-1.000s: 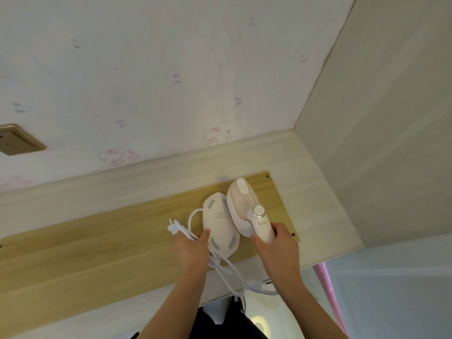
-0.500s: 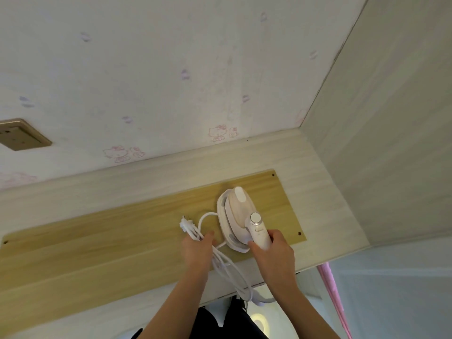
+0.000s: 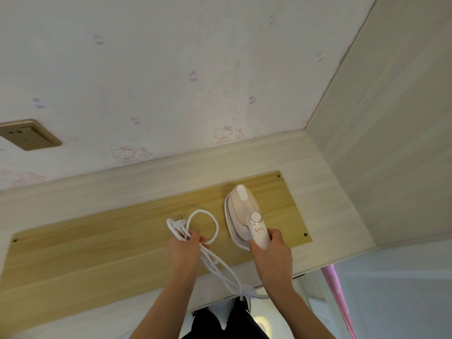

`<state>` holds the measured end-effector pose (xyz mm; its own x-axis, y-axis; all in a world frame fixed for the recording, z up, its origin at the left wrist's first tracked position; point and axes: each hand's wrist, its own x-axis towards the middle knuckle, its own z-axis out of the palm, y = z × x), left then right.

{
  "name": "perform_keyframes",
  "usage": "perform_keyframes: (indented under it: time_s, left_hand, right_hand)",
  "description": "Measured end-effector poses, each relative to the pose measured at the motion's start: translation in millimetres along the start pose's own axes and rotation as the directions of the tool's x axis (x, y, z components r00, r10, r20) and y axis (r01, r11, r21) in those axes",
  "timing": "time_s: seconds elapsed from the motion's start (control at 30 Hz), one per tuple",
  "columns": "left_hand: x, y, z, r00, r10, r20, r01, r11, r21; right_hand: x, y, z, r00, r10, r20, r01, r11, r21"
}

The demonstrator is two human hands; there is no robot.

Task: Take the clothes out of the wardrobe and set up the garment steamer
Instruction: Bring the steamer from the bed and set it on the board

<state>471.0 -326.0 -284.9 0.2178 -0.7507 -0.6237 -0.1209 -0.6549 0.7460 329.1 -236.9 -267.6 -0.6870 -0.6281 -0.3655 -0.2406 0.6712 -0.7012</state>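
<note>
White plastic of the garment steamer (image 3: pixel 243 211) handle is gripped by the right hand (image 3: pixel 270 253), fingers curled round it, the flat head lying on a yellow wooden panel (image 3: pixel 97 241). Coils of white power cord (image 3: pixel 208 248) are held bunched in the left hand (image 3: pixel 187 250), the plug (image 3: pixel 176 220) lying just beyond the fingers. A gold wall socket (image 3: pixel 27 134) is seen well apart, on patterned wallpaper (image 3: pixel 171 69).
</note>
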Motion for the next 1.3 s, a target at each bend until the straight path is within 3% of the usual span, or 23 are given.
perform_keyframes:
  time_s: [0.4, 0.73, 0.9, 1.0, 1.1, 1.2, 1.3]
  left_hand:
    - [1, -1, -8, 1.0, -0.007, 0.01, 0.007, 1.0, 0.007]
    - [3, 6, -16, 0.999, 0.038, -0.001, -0.038, 0.999, -0.022]
    - [7, 13, -24, 0.998, 0.057, 0.023, -0.056, 0.997, -0.048]
    - [7, 17, -31, 0.995, 0.073, 0.063, -0.069, 0.995, -0.069]
    - [8, 18, -38, 0.992, 0.087, 0.09, -0.078, 0.992, -0.098]
    - [5, 18, -46, 0.989, 0.109, 0.099, -0.096, 0.987, -0.129]
    - [-1, 21, -52, 0.983, 0.136, 0.12, -0.116, 0.979, -0.166]
  right_hand:
    - [-4, 7, 12, 0.999, 0.016, -0.041, -0.015, 1.0, 0.02]
    - [2, 4, 11, 0.998, -0.037, -0.042, 0.033, 0.996, -0.083]
    - [13, -1, 7, 0.998, -0.03, 0.054, 0.038, 0.987, -0.156]
    - [14, -3, 3, 0.99, -0.024, 0.138, 0.067, 0.944, -0.322]
    - [13, -15, -5, 0.983, -0.171, 0.062, 0.178, 0.845, -0.504]
    - [9, -35, -11, 0.879, -0.478, -0.004, 0.439, 0.81, -0.389]
    - [7, -51, -2, 0.807, -0.545, 0.229, 0.586, 0.788, -0.189]
